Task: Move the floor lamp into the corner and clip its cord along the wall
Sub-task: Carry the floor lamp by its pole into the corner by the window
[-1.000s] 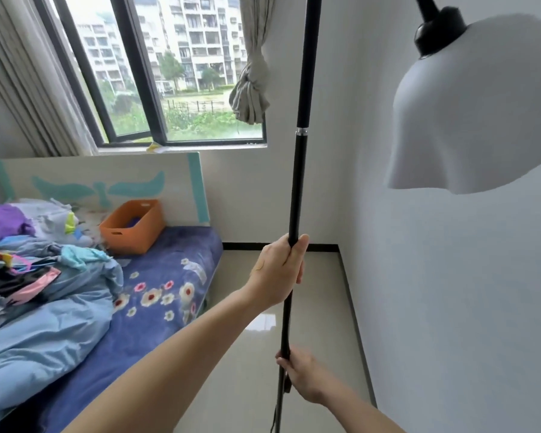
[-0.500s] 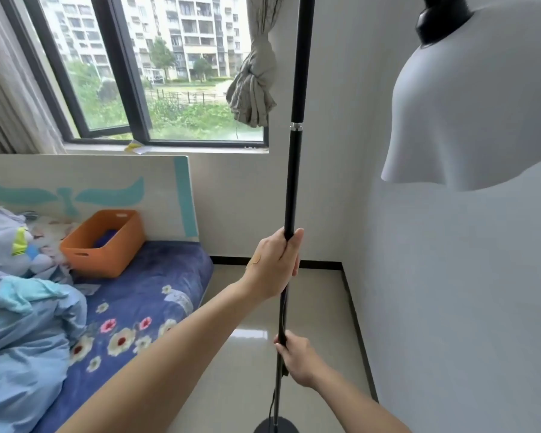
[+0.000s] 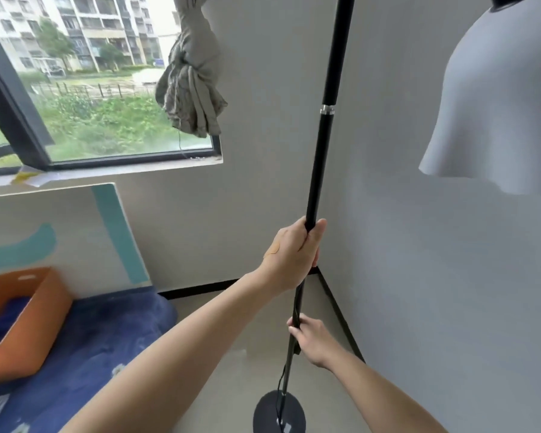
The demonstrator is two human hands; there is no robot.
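The floor lamp's black pole [image 3: 322,145] stands nearly upright in the middle of the view. Its round black base [image 3: 278,414] rests on the pale floor, a little short of the room corner [image 3: 317,270]. A thin black cord [image 3: 281,381] runs down beside the pole to the base. The white lampshade [image 3: 494,98] hangs at upper right, close to the right wall. My left hand [image 3: 291,254] is wrapped around the pole at mid height. My right hand [image 3: 310,339] grips the pole lower down.
A bed with a blue flowered sheet [image 3: 85,348] and an orange bin [image 3: 16,320] fills the lower left. A knotted grey curtain [image 3: 191,89] hangs by the window [image 3: 91,98]. Black skirting [image 3: 338,310] runs along both walls into the corner.
The view has moved closer to the corner and the lamp with it. The base has come into sight on the floor. Both hands keep their hold on the pole.
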